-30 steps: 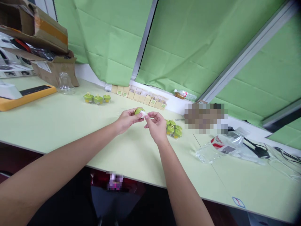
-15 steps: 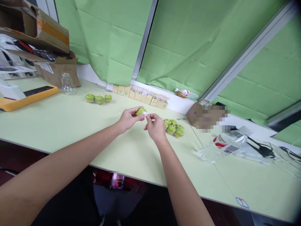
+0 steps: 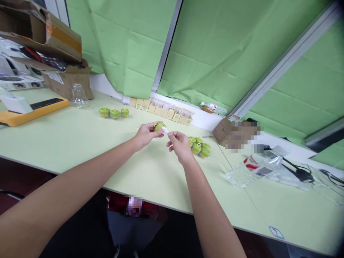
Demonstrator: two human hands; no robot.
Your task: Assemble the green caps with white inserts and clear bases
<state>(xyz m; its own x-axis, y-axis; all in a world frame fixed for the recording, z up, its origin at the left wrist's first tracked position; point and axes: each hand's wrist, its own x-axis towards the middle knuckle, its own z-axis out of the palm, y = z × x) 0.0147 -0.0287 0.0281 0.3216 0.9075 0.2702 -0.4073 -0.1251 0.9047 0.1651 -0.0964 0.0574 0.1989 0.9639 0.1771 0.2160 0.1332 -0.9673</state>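
My left hand (image 3: 147, 135) is closed around a small green-topped container (image 3: 159, 126) with a yellowish loop, held above the table. A bit of white, thin material (image 3: 165, 130) sticks out of its right side. The fingertips of my right hand (image 3: 180, 144) pinch the end of that white material; whether it is film or paper I cannot tell. Close to my right hand stands a cluster of several similar green-lidded containers (image 3: 199, 147) with loops. Three more green-lidded containers (image 3: 114, 114) stand in a row to the left.
Small open cardboard boxes (image 3: 161, 108) line the back of the pale green table (image 3: 145, 175). Rightward lie a large clear plastic bottle (image 3: 255, 165), cables and a brown carton (image 3: 225, 130). At left are an orange-and-black device (image 3: 48, 105), a clear plastic bottle top (image 3: 79, 96) and stacked cartons (image 3: 64, 39).
My right hand has moved slightly right and down, away from the left hand. More of the white material now stretches between the container and my right fingertips.
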